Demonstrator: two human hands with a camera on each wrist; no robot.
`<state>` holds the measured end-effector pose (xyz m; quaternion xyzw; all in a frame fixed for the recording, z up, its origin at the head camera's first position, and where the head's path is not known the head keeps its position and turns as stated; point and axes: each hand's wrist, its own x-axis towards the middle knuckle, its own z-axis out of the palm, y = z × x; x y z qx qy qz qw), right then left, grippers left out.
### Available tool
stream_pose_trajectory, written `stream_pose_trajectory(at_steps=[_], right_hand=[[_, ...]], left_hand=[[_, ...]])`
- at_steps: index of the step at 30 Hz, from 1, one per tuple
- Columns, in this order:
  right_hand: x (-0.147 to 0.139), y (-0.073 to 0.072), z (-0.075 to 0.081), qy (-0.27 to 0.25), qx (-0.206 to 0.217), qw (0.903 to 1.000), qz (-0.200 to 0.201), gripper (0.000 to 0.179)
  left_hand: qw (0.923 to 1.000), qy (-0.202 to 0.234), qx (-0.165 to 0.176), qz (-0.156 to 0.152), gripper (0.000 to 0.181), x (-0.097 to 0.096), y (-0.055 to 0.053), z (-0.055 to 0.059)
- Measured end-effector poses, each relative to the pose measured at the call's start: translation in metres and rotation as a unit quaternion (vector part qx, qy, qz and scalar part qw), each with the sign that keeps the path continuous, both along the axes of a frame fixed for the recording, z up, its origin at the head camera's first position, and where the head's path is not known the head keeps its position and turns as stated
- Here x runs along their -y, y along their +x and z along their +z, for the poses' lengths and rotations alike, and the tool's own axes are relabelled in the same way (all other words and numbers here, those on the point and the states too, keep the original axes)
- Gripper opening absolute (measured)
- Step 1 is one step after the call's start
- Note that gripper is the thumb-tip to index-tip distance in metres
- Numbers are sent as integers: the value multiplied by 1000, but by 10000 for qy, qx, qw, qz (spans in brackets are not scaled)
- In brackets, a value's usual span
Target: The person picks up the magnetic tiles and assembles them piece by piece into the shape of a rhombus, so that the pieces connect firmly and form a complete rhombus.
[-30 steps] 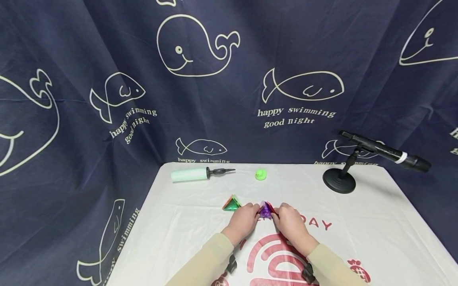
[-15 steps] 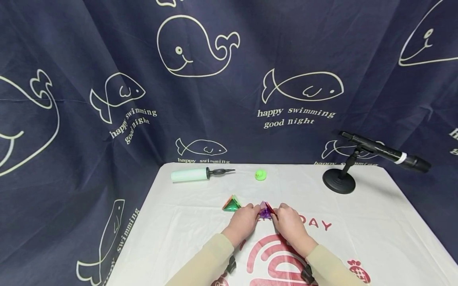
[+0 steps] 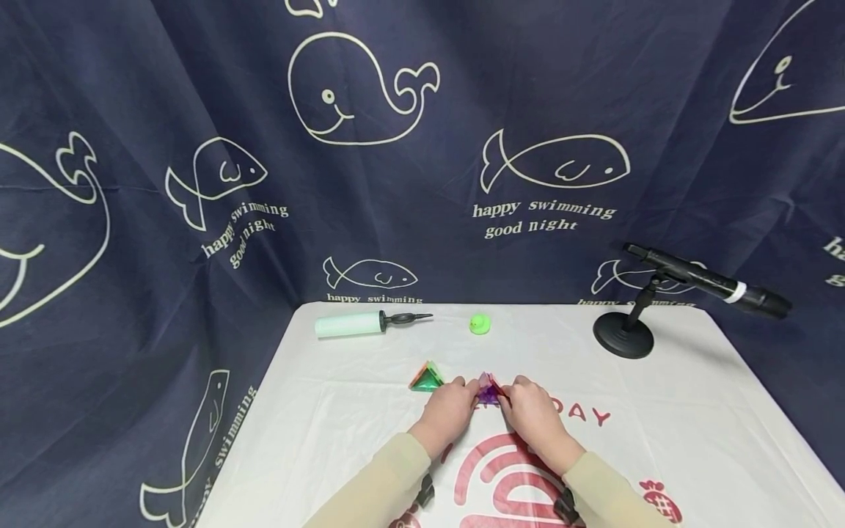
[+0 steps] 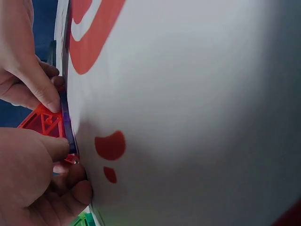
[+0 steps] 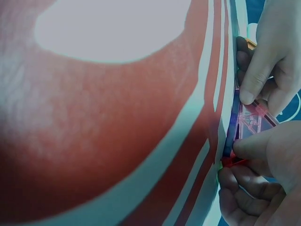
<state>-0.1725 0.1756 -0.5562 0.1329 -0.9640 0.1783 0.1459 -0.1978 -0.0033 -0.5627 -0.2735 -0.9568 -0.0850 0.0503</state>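
A small group of see-through triangular magnetic tiles stands on the white cloth between the two hands. The purple tile [image 3: 488, 396] is on the near side, its lower edge at the cloth. A red tile [image 4: 43, 123] leans behind it on the right, and a pink tile [image 5: 256, 117] slants up on the left. My left hand [image 3: 450, 412] pinches the group's left side, thumb at the lower corner. On the right side, my right hand [image 3: 538, 419] pinches the red tile and the corner by the purple one. Fingers partly hide where the tiles meet.
Left of the left hand stands a green and orange tile pyramid [image 3: 426, 378]. Farther back are a pale green hand pump [image 3: 350, 324] and a green rubber duck [image 3: 480, 324]. A microphone [image 3: 709, 279] on a black stand [image 3: 623, 336] is at the back right.
The red tile has tipped slightly inward, and the right hand has come a little closer to the left. The pyramid, pump, duck and microphone stay where they were.
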Motion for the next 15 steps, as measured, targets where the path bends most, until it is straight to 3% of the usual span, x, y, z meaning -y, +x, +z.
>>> stream_pose_trajectory(at_steps=[7,15], right_hand=[[-3,-3,0,-63,-9,10000,10,13],[-5,-3,1,-337,309,9989,-58,12]], left_hand=[[10000,-52,-10,20,16,1,0,-1],[9999,139,-6,-2,18,3,1,-3]])
